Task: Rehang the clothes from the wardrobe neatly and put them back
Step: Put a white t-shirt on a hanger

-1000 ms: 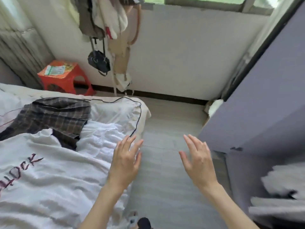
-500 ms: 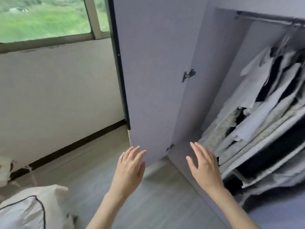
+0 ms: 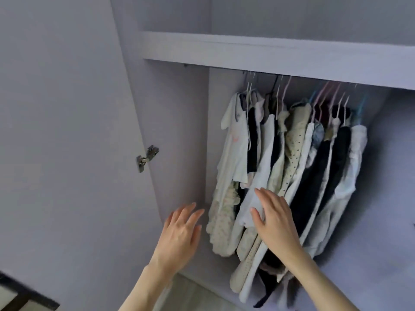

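Note:
An open lilac wardrobe (image 3: 179, 131) fills the view. Several garments (image 3: 289, 167), white, cream, dotted and black, hang close together on hangers (image 3: 321, 97) under its shelf, bunched toward the right. My left hand (image 3: 179, 234) is raised with fingers straight in front of the bare left part of the compartment, holding nothing. My right hand (image 3: 274, 218) is raised with fingers spread, in front of the lower parts of the white and dotted garments; whether it touches them I cannot tell.
The wardrobe door (image 3: 67, 142) stands open at the left, with a metal hinge (image 3: 147, 158) at its edge. A shelf board (image 3: 269, 55) runs above the hanging garments. A strip of pale floor (image 3: 193, 295) shows at the bottom.
The view swung from the bed and floor up to the wardrobe interior. Both hands stayed raised with fingers straight and now sit in front of the hanging garments.

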`<state>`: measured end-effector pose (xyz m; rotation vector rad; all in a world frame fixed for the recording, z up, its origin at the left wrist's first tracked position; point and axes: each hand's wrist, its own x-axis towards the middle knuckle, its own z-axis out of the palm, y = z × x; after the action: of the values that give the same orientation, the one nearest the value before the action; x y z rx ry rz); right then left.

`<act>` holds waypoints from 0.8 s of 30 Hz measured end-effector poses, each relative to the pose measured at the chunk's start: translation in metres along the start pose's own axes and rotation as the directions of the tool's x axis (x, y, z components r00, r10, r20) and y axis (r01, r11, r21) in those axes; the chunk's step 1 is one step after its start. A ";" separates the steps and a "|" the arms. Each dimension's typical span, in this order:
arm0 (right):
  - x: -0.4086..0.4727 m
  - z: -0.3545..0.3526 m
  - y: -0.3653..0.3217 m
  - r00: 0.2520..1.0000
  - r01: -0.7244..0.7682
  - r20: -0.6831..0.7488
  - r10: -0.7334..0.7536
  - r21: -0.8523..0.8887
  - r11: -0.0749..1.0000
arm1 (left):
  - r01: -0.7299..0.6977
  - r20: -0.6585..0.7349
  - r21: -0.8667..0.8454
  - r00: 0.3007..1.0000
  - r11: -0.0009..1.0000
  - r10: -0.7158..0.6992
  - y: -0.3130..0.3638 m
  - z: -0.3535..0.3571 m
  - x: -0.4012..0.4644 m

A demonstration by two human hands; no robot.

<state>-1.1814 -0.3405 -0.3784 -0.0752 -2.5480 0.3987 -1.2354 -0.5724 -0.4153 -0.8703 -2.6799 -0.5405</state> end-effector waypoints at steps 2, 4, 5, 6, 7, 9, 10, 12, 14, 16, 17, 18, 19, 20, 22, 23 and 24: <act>0.033 0.000 0.016 0.999 0.035 -0.026 -0.035 0.007 0.999 | -0.004 -0.024 -0.008 1.000 1.000 0.004 0.003 0.010 0.035; 0.067 -0.002 0.032 0.997 0.061 -0.044 -0.060 0.028 0.998 | 0.003 -0.027 -0.054 1.000 0.999 -0.004 0.008 0.014 0.072; 0.087 -0.002 0.040 0.996 0.083 -0.044 -0.082 0.033 0.996 | 0.003 -0.030 -0.076 1.000 0.997 -0.005 0.012 0.013 0.093; 0.108 -0.001 0.050 0.994 0.102 -0.041 -0.101 0.031 0.994 | 0.002 -0.036 -0.093 0.999 0.996 -0.005 0.015 0.013 0.114; 0.130 -0.001 0.059 0.993 0.111 -0.029 -0.111 0.020 0.994 | 0.001 -0.049 -0.110 0.999 0.994 -0.006 0.019 0.012 0.136; 0.178 0.001 0.073 0.990 0.139 0.011 -0.138 -0.048 0.989 | 0.022 -0.074 -0.198 0.997 0.980 -0.038 0.029 0.010 0.180; 0.199 0.003 0.076 0.985 0.173 0.039 -0.171 -0.090 0.981 | 0.048 -0.090 -0.269 0.993 0.962 -0.075 0.036 0.008 0.200; 0.231 0.007 0.077 0.966 0.246 0.113 -0.233 -0.122 0.962 | 0.124 -0.068 -0.410 0.984 0.904 -0.165 0.048 0.008 0.235; 0.252 0.013 0.081 0.948 0.275 0.191 -0.253 -0.095 0.957 | 0.205 -0.007 -0.490 0.971 0.847 -0.239 0.054 0.012 0.263; 0.261 0.020 0.087 0.933 0.297 0.251 -0.258 -0.130 0.946 | 0.269 0.047 -0.541 0.956 0.797 -0.290 0.056 0.021 0.284; 0.263 0.023 0.090 0.928 0.315 0.255 -0.271 -0.152 0.937 | 0.290 0.069 -0.561 0.950 0.775 -0.306 0.056 0.024 0.293; 0.263 0.027 0.094 0.927 0.328 0.247 -0.283 -0.167 0.930 | 0.310 0.090 -0.576 0.944 0.757 -0.318 0.056 0.028 0.300; 0.264 0.031 0.098 0.928 0.337 0.223 -0.297 -0.171 0.926 | 0.324 0.112 -0.588 0.940 0.741 -0.322 0.056 0.030 0.306; 0.264 0.033 0.103 0.930 0.348 0.191 -0.315 -0.175 0.921 | 0.331 0.140 -0.600 0.940 0.728 -0.312 0.058 0.034 0.311; 0.264 0.036 0.110 0.936 0.343 0.164 -0.312 -0.222 0.913 | 0.329 0.196 -0.589 0.944 0.738 -0.265 0.061 0.039 0.315; 0.264 0.037 0.115 0.940 0.334 0.162 -0.302 -0.247 0.909 | 0.321 0.212 -0.570 0.947 0.756 -0.243 0.061 0.041 0.317; 0.264 0.038 0.119 0.944 0.322 0.156 -0.290 -0.256 0.912 | 0.317 0.220 -0.555 0.948 0.769 -0.232 0.060 0.044 0.318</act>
<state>-1.4285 -0.2013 -0.3073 0.2500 -2.6535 -0.0822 -1.4538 -0.3479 -0.3235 -0.6548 -2.8161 -1.4928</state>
